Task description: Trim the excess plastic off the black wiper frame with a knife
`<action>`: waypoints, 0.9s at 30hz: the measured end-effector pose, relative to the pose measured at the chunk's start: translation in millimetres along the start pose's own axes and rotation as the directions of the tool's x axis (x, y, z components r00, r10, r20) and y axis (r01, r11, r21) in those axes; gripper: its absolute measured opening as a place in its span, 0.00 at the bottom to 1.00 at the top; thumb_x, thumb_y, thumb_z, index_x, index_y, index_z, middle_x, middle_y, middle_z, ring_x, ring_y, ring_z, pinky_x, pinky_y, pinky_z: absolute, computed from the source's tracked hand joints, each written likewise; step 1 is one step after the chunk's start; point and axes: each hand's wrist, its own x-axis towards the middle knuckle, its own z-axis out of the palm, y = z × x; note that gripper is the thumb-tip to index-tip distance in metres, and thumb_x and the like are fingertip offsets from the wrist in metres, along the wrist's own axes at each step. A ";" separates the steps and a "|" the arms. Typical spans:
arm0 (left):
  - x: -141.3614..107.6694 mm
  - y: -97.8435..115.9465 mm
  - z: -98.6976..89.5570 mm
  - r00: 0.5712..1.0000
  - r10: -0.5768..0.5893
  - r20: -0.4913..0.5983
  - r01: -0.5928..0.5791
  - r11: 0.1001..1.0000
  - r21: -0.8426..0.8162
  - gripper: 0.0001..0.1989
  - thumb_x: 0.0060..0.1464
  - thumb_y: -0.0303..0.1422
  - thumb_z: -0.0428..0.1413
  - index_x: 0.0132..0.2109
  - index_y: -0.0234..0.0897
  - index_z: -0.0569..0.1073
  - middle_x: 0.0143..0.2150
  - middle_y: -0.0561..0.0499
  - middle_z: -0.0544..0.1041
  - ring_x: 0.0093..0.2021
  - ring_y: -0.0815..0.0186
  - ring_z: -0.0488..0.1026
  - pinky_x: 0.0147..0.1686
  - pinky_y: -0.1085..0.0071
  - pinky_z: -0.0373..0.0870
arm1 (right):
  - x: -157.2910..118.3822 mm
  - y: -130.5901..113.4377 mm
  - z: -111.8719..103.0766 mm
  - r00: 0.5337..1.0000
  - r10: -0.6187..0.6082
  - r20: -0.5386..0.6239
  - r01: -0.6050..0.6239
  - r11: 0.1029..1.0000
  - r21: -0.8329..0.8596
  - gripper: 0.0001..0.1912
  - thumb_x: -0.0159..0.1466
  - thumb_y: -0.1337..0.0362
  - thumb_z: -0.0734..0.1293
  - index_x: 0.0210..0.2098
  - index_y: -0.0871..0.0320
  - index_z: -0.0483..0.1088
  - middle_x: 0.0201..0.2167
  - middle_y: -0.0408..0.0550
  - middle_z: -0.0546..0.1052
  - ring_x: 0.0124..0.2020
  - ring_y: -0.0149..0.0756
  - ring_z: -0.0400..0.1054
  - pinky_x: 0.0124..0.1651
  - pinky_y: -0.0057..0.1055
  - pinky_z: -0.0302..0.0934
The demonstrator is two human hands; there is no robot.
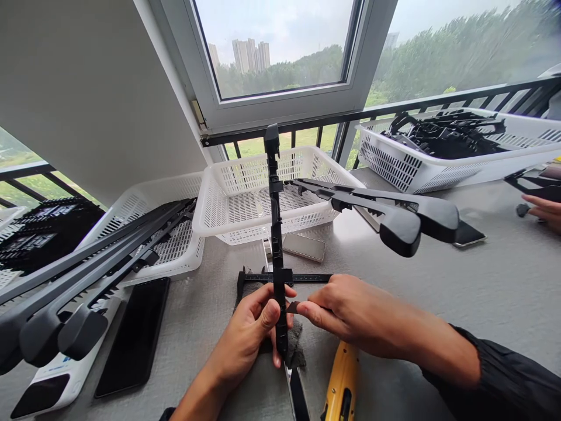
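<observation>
My left hand (pixel 249 327) is wrapped round the lower part of a long black plastic trim strip (pixel 276 228) with clips along it, which stands upright before me. In my right hand (pixel 346 310), thumb and fingers pinch a small dark flat piece (pixel 293 307), its tip against or close beside the strip; its exact kind is not clear. Behind both hands lies a black caliper (pixel 307 278). A grey cloth (pixel 297 348) is partly hidden beneath my left hand. Near my right wrist lies a yellow-handled tool (pixel 340 380).
A white basket (pixel 219 225) holds ends of grey-black trim pieces (pixel 350 199). More trims (pixel 87 286) rest on the left basket (pixel 193 257). Black parts fill the right basket (pixel 394 169). Phones (pixel 134 333) lie on the table. A co-worker's hand (pixel 546 207) shows at far right.
</observation>
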 end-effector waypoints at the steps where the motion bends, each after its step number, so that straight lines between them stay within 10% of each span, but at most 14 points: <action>1: -0.2 -0.2 0.0 1.000 -0.003 -0.001 0.003 1.000 0.003 0.33 0.58 0.59 0.65 0.55 0.36 0.78 0.35 0.52 0.78 0.18 0.74 0.73 0.18 0.78 0.71 | 0.5 0.8 -0.7 1.000 0.002 0.010 -0.003 1.000 0.026 0.30 0.80 0.51 0.56 0.24 0.58 0.65 0.20 0.37 0.55 0.22 0.27 0.45 0.30 0.35 0.39; 8: -0.2 1.2 0.9 1.000 0.000 0.006 0.000 1.000 0.019 0.33 0.57 0.59 0.66 0.55 0.35 0.78 0.34 0.53 0.78 0.18 0.74 0.73 0.19 0.77 0.70 | 4.4 6.2 -2.7 0.997 0.000 0.081 -0.013 0.986 0.168 0.30 0.77 0.47 0.57 0.23 0.55 0.52 0.20 0.35 0.47 0.21 0.26 0.40 0.28 0.33 0.39; 27: -1.1 2.5 1.3 1.000 0.006 0.015 -0.007 0.997 0.071 0.34 0.58 0.59 0.65 0.57 0.35 0.78 0.32 0.54 0.75 0.20 0.73 0.72 0.20 0.76 0.69 | 7.8 15.5 -3.7 0.966 0.011 0.259 -0.133 0.878 0.459 0.34 0.77 0.42 0.61 0.20 0.57 0.58 0.18 0.36 0.58 0.20 0.24 0.50 0.25 0.26 0.47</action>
